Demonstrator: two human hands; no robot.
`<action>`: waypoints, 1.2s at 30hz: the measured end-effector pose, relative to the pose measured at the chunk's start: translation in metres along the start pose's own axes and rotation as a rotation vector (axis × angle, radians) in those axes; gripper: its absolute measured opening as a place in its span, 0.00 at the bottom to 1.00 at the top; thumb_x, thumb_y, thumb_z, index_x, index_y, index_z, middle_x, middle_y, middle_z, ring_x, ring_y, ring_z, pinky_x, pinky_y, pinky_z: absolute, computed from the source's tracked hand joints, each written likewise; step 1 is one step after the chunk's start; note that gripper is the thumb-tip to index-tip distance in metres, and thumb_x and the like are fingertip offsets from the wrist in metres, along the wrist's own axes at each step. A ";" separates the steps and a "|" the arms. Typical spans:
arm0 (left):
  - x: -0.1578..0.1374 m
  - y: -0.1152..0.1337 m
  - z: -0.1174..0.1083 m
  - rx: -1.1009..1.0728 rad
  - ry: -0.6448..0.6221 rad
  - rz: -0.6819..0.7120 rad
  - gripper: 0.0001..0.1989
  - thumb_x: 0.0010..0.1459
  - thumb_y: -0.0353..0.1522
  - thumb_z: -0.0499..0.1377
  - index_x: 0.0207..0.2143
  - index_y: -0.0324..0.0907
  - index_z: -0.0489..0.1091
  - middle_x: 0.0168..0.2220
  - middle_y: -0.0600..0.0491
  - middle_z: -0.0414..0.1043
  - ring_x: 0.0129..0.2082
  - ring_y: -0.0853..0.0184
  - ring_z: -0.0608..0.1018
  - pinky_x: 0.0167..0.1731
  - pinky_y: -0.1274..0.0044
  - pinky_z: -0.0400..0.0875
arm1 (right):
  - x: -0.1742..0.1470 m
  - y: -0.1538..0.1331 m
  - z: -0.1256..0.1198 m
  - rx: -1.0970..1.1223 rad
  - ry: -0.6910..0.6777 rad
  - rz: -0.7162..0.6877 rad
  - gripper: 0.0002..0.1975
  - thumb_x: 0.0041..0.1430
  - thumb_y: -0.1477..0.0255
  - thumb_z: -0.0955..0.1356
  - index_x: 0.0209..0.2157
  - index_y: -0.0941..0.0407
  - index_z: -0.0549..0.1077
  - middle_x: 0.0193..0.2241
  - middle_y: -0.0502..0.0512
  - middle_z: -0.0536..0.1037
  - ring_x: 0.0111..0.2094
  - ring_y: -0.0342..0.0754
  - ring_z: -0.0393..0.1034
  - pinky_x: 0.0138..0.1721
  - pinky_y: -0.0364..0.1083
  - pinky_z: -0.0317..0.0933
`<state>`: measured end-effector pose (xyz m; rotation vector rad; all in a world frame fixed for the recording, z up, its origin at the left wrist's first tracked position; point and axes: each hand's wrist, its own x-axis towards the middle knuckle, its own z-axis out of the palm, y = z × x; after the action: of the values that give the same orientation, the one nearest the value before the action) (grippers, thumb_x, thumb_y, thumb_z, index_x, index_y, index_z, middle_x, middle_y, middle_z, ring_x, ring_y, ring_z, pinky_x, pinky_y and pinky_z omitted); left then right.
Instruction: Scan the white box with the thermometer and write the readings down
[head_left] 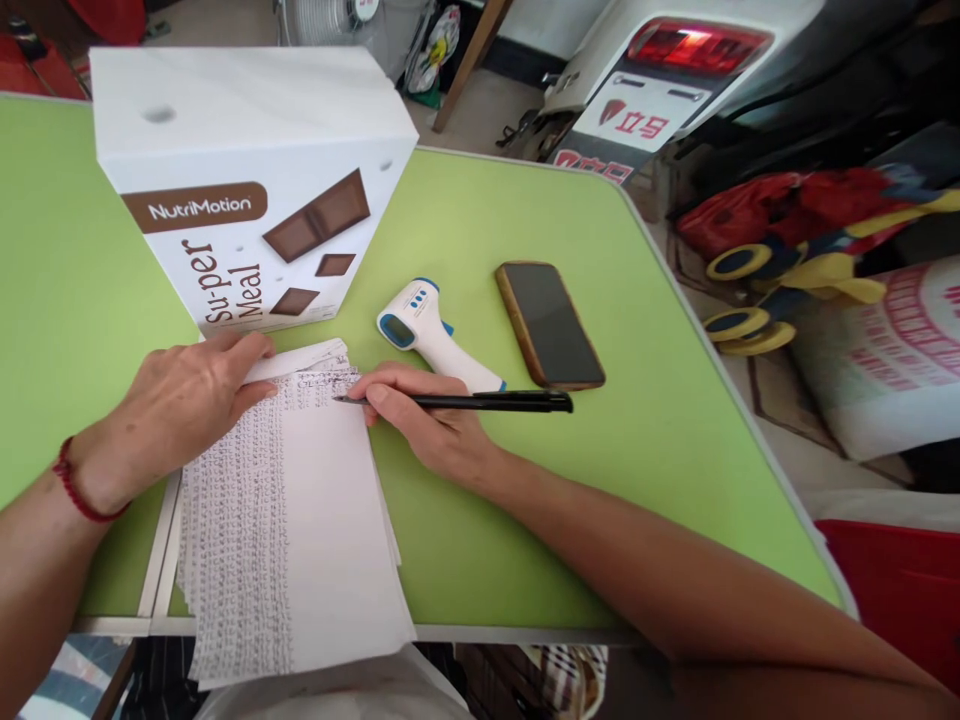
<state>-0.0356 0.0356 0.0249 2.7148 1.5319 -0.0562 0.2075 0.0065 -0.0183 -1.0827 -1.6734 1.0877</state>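
Observation:
A stack of white paper sheets lies on the green table, its left part covered with dense rows of handwriting. My left hand rests at the upper left of the stack, its thumb and forefinger closed on the folded-over top edge of the paper. In my right hand is a black pen, pinched between thumb and fingers. The pen's tip is at the right end of a written line near the top of the sheet; whether it touches the paper I cannot tell.
Behind the papers stands a white NutriMotion box. A white and blue infrared thermometer lies beyond my right hand, with a phone to its right. The green table ends in a metal edge at front and right.

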 end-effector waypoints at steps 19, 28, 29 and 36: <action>0.006 0.017 0.026 -0.254 0.095 0.387 0.26 0.62 0.43 0.61 0.58 0.40 0.68 0.57 0.37 0.63 0.55 0.44 0.67 0.51 0.52 0.65 | 0.001 -0.004 0.002 0.027 0.142 0.075 0.02 0.49 0.74 0.67 0.28 0.54 0.71 0.19 0.46 0.71 0.19 0.39 0.60 0.20 0.41 0.55; 0.008 0.018 0.027 -0.305 0.130 0.334 0.28 0.56 0.44 0.65 0.56 0.39 0.70 0.56 0.39 0.66 0.55 0.46 0.69 0.54 0.53 0.64 | 0.001 0.003 0.013 -0.082 0.094 0.008 0.03 0.51 0.74 0.67 0.25 0.54 0.69 0.20 0.46 0.71 0.20 0.39 0.60 0.20 0.41 0.54; 0.008 0.018 0.027 -0.316 0.125 0.333 0.28 0.56 0.44 0.66 0.56 0.40 0.70 0.56 0.40 0.66 0.55 0.46 0.68 0.54 0.54 0.63 | 0.001 0.003 0.013 -0.084 0.091 0.011 0.03 0.51 0.74 0.67 0.25 0.54 0.69 0.20 0.46 0.71 0.20 0.39 0.60 0.20 0.41 0.54; 0.007 0.018 0.026 -0.336 0.103 0.325 0.28 0.56 0.43 0.66 0.55 0.40 0.71 0.57 0.40 0.65 0.56 0.46 0.68 0.54 0.54 0.63 | 0.001 0.005 0.013 -0.087 0.067 0.031 0.02 0.51 0.74 0.67 0.25 0.54 0.70 0.21 0.47 0.72 0.21 0.40 0.60 0.21 0.41 0.54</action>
<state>-0.0169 0.0314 -0.0009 2.6776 0.9883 0.3207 0.1963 0.0059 -0.0264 -1.1908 -1.6685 0.9951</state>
